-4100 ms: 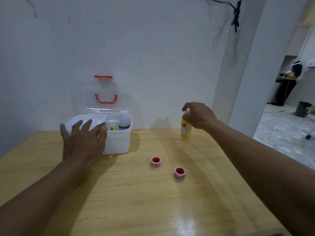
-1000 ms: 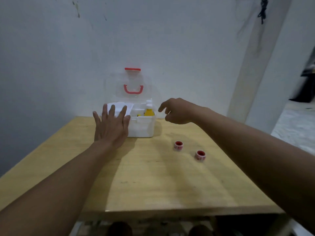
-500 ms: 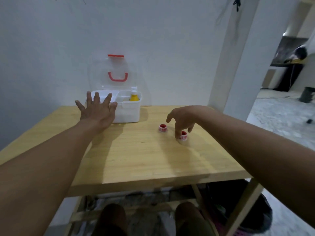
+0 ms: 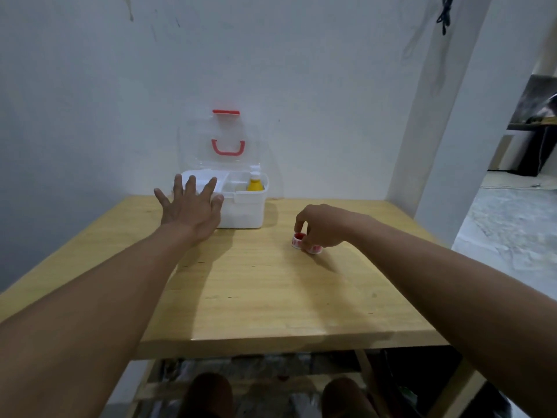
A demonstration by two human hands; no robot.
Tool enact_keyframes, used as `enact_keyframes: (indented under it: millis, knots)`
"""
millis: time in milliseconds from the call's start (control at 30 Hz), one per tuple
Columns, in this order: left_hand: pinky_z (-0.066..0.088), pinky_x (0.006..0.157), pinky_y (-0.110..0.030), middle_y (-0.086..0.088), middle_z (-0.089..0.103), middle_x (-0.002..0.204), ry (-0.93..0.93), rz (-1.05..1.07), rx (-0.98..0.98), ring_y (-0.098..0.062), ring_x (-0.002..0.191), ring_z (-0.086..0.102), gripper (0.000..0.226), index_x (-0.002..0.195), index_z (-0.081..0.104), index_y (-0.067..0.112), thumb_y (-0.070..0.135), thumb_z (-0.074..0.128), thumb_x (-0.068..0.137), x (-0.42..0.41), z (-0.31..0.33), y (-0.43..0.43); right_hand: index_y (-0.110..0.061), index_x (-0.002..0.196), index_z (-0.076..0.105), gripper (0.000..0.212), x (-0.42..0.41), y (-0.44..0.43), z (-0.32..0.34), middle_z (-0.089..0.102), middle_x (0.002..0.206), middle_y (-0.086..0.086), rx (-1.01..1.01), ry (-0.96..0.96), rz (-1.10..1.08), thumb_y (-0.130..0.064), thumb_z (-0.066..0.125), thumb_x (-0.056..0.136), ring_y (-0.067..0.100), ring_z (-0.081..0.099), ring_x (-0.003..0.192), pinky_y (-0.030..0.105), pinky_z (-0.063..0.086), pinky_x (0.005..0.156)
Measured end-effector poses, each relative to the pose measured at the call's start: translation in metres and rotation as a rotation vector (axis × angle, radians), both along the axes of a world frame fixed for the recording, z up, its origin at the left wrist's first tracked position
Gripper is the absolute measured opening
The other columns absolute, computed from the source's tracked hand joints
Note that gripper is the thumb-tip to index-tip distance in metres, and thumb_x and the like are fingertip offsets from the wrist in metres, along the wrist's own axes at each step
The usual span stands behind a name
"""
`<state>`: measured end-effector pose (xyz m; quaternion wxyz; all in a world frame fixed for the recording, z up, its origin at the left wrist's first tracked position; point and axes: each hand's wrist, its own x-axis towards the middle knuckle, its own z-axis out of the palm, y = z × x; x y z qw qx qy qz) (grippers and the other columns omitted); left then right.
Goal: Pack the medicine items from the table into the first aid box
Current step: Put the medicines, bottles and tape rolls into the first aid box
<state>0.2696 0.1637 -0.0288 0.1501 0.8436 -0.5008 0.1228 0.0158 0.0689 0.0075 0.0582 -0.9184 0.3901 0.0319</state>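
The right hand (image 4: 324,226) pinches together two small tape rolls (image 4: 306,244) on the table (image 4: 256,291); the left hand (image 4: 193,209), fingers spread, rests against the first aid box (image 4: 245,211) far left; one roll may slip if lifted together.

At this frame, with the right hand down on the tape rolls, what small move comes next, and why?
Probably close the right hand on the two tape rolls and lift them toward the first aid box. Its fingers already curl over both rolls on the table, the box lid stands open, and the left hand rests against the box.
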Motion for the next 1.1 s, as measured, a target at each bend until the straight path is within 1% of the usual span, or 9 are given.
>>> enact_keyframes:
  millis: [67,133,300,433,600,700,800,900,1100]
  knots:
    - [-0.007,0.113,-0.066,-0.010,0.007,0.164,0.005,-0.012,-0.022,-0.030,0.150,-0.010,0.058,0.155,0.011,0.036,0.053,0.009,0.099,0.000,0.000,0.002,-0.022,0.108,0.067,0.024,0.000,-0.002,-0.001,0.074,0.074,-0.001,0.006,-0.023,0.016,-0.036,0.065,0.088,0.015,0.066,0.079,0.027,0.045,0.061]
    - [-0.007,0.114,-0.064,-0.009,0.008,0.164,0.011,-0.025,-0.045,-0.029,0.150,-0.009,0.057,0.154,0.011,0.036,0.052,0.010,0.099,0.001,0.000,0.003,-0.023,0.102,0.067,0.019,0.002,-0.005,0.001,0.074,0.072,-0.003,0.004,-0.032,0.029,-0.036,0.065,0.088,0.012,0.064,0.077,0.026,0.043,0.059]
    - [-0.005,0.116,-0.062,-0.008,0.013,0.163,0.017,-0.026,-0.094,-0.028,0.150,-0.005,0.056,0.154,0.014,0.036,0.050,0.013,0.100,0.010,-0.003,0.006,-0.025,0.096,0.070,0.017,0.011,-0.012,0.030,0.076,0.070,-0.005,0.006,-0.110,0.050,-0.039,0.069,0.086,0.008,0.070,0.072,0.028,0.054,0.072]
    - [-0.003,0.116,-0.061,-0.007,0.015,0.163,0.017,-0.024,-0.131,-0.027,0.150,-0.003,0.056,0.154,0.013,0.037,0.050,0.013,0.100,0.019,-0.006,0.010,-0.027,0.097,0.070,0.020,0.030,-0.020,0.063,0.077,0.073,-0.005,-0.052,-0.162,0.077,-0.041,0.072,0.083,0.010,0.071,0.071,0.032,0.057,0.076]
    - [-0.002,0.118,-0.058,-0.006,0.011,0.164,0.000,-0.055,-0.140,-0.024,0.151,-0.005,0.059,0.156,0.007,0.032,0.051,0.014,0.100,0.024,-0.013,0.015,-0.025,0.106,0.071,0.030,0.068,-0.029,0.095,0.078,0.081,-0.003,-0.119,-0.253,0.152,-0.045,0.072,0.084,0.006,0.069,0.070,0.035,0.059,0.077]
    - [0.000,0.119,-0.056,-0.006,0.010,0.164,-0.042,-0.079,-0.170,-0.023,0.151,-0.005,0.060,0.156,0.006,0.028,0.050,0.016,0.101,0.028,-0.018,0.017,-0.023,0.106,0.071,0.029,0.099,-0.036,0.101,0.077,0.077,-0.004,-0.136,-0.311,0.191,-0.042,0.073,0.085,0.003,0.068,0.068,0.033,0.058,0.076]
    - [0.001,0.120,-0.052,-0.005,0.007,0.164,-0.051,-0.110,-0.197,-0.022,0.151,-0.004,0.062,0.156,0.006,0.025,0.049,0.015,0.100,0.031,-0.024,0.019,-0.021,0.107,0.071,0.030,0.132,-0.043,0.100,0.077,0.077,-0.003,-0.124,-0.343,0.221,-0.041,0.073,0.085,0.007,0.071,0.069,0.031,0.058,0.076]
    - [-0.003,0.121,-0.046,-0.003,0.000,0.165,-0.044,-0.116,-0.201,-0.019,0.150,-0.009,0.065,0.156,0.000,0.023,0.052,0.011,0.099,0.033,-0.026,0.017,-0.017,0.110,0.070,0.030,0.166,-0.048,0.094,0.078,0.084,0.000,-0.087,-0.365,0.256,-0.035,0.074,0.086,0.012,0.074,0.072,0.034,0.060,0.079]
    - [-0.009,0.119,-0.040,-0.001,-0.006,0.165,-0.057,-0.108,-0.215,-0.018,0.150,-0.013,0.064,0.156,-0.005,0.023,0.050,0.015,0.101,0.035,-0.028,0.013,-0.013,0.103,0.072,0.024,0.215,-0.050,0.086,0.077,0.081,0.003,-0.018,-0.380,0.325,-0.029,0.075,0.086,0.017,0.075,0.070,0.027,0.059,0.067]
